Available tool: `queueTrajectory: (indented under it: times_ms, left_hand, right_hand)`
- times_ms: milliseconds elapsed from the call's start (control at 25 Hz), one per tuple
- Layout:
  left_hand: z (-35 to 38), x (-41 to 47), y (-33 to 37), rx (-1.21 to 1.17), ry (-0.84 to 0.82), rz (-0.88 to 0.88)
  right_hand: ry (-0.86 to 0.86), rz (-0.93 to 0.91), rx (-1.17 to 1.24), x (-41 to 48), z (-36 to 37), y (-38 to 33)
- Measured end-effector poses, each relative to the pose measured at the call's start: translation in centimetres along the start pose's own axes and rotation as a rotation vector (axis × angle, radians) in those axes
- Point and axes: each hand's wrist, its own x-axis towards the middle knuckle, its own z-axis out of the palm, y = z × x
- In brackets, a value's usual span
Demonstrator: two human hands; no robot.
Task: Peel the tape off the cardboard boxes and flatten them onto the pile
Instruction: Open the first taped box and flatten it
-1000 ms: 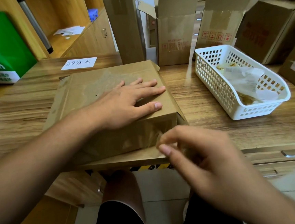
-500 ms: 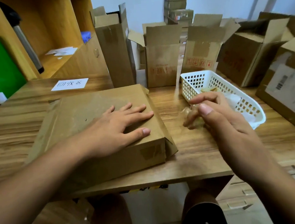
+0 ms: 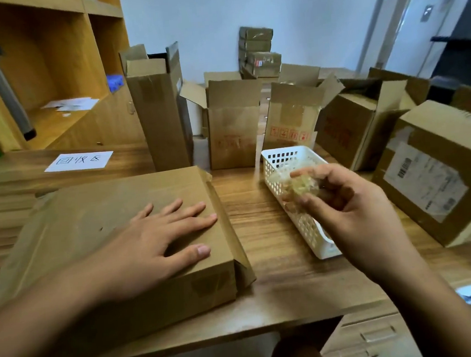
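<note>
Tape [image 3: 303,185], likely a light sticky wad, is pinched in our right fingers [image 3: 322,172] over the basket [image 3: 283,152]; our left fingers [image 3: 191,210] lie spread on the stiff box [image 3: 90,219], best gripped by the flap [image 3: 233,235] beyond their tips.

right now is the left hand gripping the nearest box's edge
No, the left hand lies flat, fingers straight, on top of the cardboard box.

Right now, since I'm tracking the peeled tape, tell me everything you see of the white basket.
The white basket looks plastic, oblong, with grid-holed walls and a solid rim. It stands upright on the wooden desk, right of the flat box. The right hand, pinching a tape wad, is in front of it and hides its inside.
</note>
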Motion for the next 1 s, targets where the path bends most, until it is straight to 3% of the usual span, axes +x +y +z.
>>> queueTrajectory:
  times_ms: [240,520,720,880,1000]
  left_hand:
    - [0.1,0.1,-0.2,-0.009,-0.01,0.016]
    - [0.2,0.1,-0.3,-0.013,0.006,0.036]
    - [0.3,0.2,-0.4,-0.005,0.019,0.044]
    - [0.6,0.4,-0.6,-0.001,0.021,0.045]
    - [0.7,0.5,-0.7,-0.003,0.019,0.047]
  right_hand:
    - [0.091,0.041,-0.044,1.9,-1.6,0.7]
    - [-0.011,0.091,-0.085,4.1,-4.3,3.1]
    - [-0.048,0.074,-0.3,5.8,-5.4,4.6]
    - [-0.126,0.216,-0.411,7.3,-5.3,5.2]
    - [-0.051,0.241,-0.541,8.5,-4.6,5.8]
